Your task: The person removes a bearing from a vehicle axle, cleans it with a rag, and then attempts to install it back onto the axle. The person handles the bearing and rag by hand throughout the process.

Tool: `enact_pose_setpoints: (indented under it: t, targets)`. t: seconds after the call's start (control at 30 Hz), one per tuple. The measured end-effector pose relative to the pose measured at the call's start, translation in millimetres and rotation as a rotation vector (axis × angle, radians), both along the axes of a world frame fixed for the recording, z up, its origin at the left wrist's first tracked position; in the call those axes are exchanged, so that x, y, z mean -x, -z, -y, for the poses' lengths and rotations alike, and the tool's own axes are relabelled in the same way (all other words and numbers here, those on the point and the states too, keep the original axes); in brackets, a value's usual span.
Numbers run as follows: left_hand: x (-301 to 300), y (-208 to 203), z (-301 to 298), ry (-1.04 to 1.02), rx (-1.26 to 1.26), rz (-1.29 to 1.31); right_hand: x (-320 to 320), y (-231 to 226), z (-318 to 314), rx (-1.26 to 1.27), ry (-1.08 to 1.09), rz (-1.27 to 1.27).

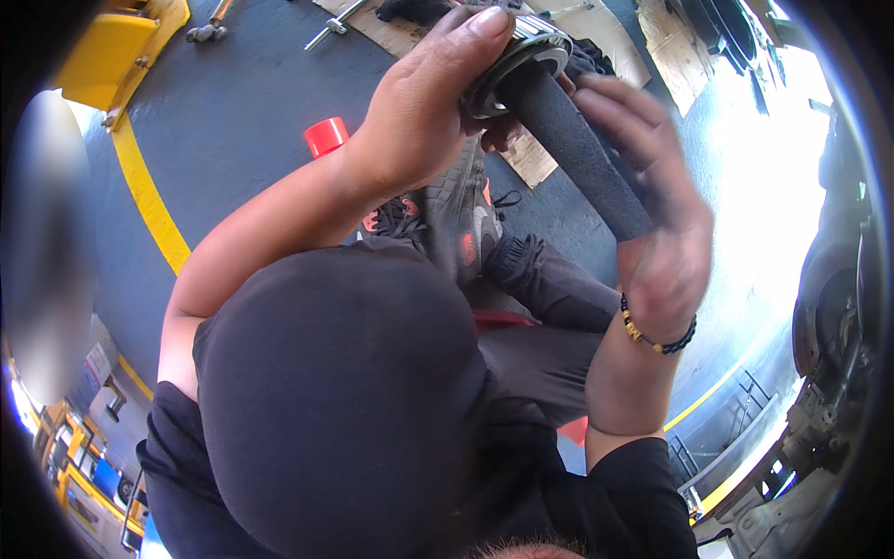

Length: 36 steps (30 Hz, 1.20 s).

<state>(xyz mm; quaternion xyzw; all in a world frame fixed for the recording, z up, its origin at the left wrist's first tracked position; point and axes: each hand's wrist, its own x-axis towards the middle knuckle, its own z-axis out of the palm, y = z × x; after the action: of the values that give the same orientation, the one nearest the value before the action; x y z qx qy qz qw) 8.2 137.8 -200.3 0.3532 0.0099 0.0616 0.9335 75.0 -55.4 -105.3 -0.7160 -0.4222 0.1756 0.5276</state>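
Observation:
My left hand [424,107] grips the round metal end [521,51] of a dark grey cylindrical shaft [577,149], fingers curled over its rim. My right hand [656,210] wraps the lower part of the same shaft, with a beaded bracelet [656,335] on the wrist. The shaft is held up in front of me, tilted from upper left to lower right. Below it are my dark trousers [549,317] and a grey shoe with orange marks [461,219].
A red cap-like cylinder [325,136] stands on the dark grey floor [242,112]. A yellow line [149,196] crosses the floor at the left. Cardboard sheets [596,28] and metal tools [207,31] lie at the top. A vehicle wheel hub [838,326] is at right.

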Motion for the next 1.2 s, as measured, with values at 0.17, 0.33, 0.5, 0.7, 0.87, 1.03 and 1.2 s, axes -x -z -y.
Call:
enact_pose_setpoints:
  t: [0.17,0.33,0.5,0.7,0.87,1.03,1.2]
  targets:
    - [1,5,-4,-0.060,-0.335,-0.105,13,11,1,0.285,0.018,0.632]
    - [3,-16,-4,-0.002,-0.316,-0.103,11,28,2,0.164,0.070,0.302]
    - [6,1,-8,0.223,0.044,-0.214,0,84,33,-0.347,0.224,-0.582]
    - [15,38,-10,0.304,0.215,-0.347,23,158,20,-0.013,0.132,0.005]
    - [20,38,-16,0.387,0.330,-0.302,23,144,-17,-0.082,0.239,0.236]
    - [18,20,-16,0.384,0.351,-0.282,5,126,-29,-0.132,0.210,0.430]
    - [21,28,-12,0.414,0.443,-0.063,-5,115,-36,-0.314,0.234,0.559]
